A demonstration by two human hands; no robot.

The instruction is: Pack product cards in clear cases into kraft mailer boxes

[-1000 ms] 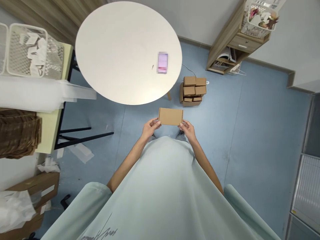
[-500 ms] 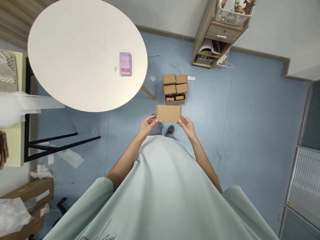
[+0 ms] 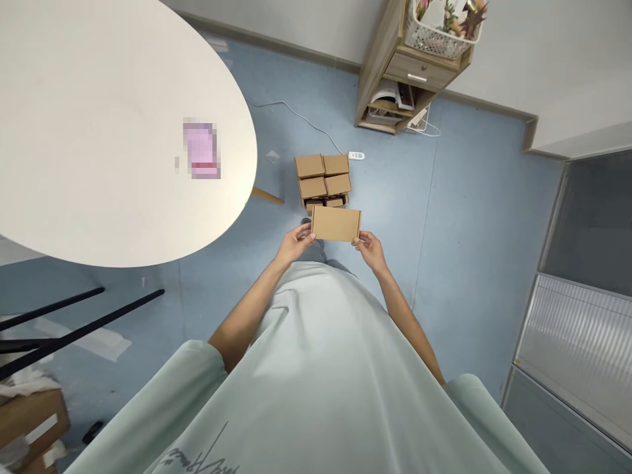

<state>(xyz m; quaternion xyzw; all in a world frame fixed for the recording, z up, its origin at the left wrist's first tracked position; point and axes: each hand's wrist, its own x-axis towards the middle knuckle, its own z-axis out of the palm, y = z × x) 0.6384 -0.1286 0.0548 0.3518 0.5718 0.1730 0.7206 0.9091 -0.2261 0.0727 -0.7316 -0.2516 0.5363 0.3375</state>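
A flat brown cardboard box (image 3: 336,224) is held level in front of my body, its lid closed. My left hand (image 3: 295,243) grips its left end, thumb at the near corner and fingers along the side. At the opposite end, my right hand (image 3: 370,250) pinches the near right corner. Just beyond the held box, several similar cardboard boxes (image 3: 324,176) stand stacked in an open carton on the floor. The held box hides part of that carton's near side.
A round white table (image 3: 123,217) fills the upper left, with a blurred pink item (image 3: 202,150) on it. A wooden cabinet (image 3: 390,72) with a basket stands by the wall. A white power strip (image 3: 356,156) and its cable lie on the blue floor (image 3: 385,197). Black metal legs (image 3: 99,329) stick out at left.
My view has swung, so the table and stacked boxes sit farther left, with the table larger in view. Both hands still hold the box, now slightly tilted and overlapping the carton in view.
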